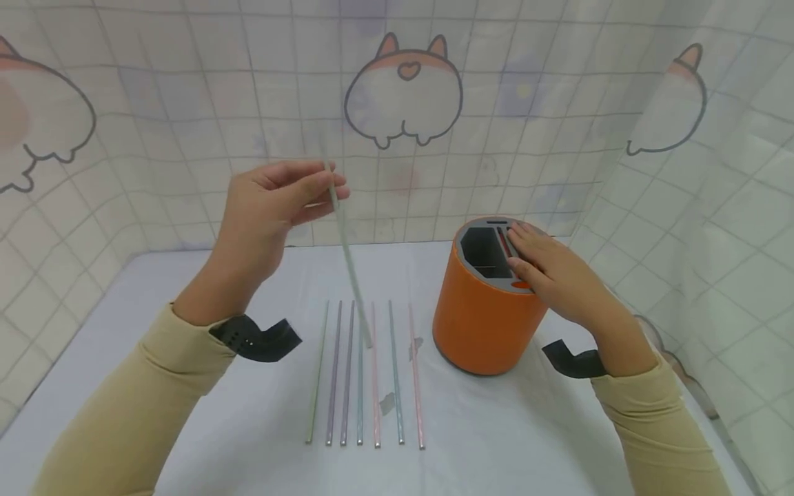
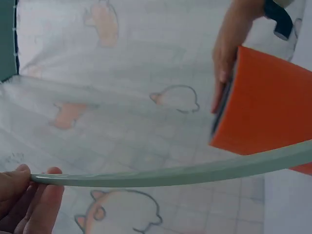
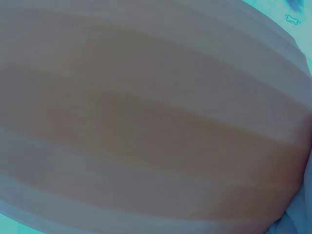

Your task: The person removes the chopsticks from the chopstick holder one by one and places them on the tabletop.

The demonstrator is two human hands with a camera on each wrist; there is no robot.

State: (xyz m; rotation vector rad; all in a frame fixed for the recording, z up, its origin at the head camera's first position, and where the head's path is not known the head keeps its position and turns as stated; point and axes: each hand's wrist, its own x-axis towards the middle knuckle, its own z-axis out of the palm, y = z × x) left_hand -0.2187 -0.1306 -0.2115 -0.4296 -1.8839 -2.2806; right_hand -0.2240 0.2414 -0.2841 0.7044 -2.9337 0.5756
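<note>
My left hand is raised over the back of the table and pinches a pale green chopstick near its upper end. The chopstick slants down to the right. In the left wrist view, the thumb and fingers grip its end. My right hand lies with fairly straight fingers on the top of an orange utensil holder. That holder has a grey top with a large opening and narrow slots, and it leans slightly. Below my left hand, several thin coloured chopsticks lie side by side. A blurred close surface fills the right wrist view.
The white table ends at a hanging curtain with a grid and animal drawings. A cord-like dark line runs along the table's right edge. Black straps are on both wrists.
</note>
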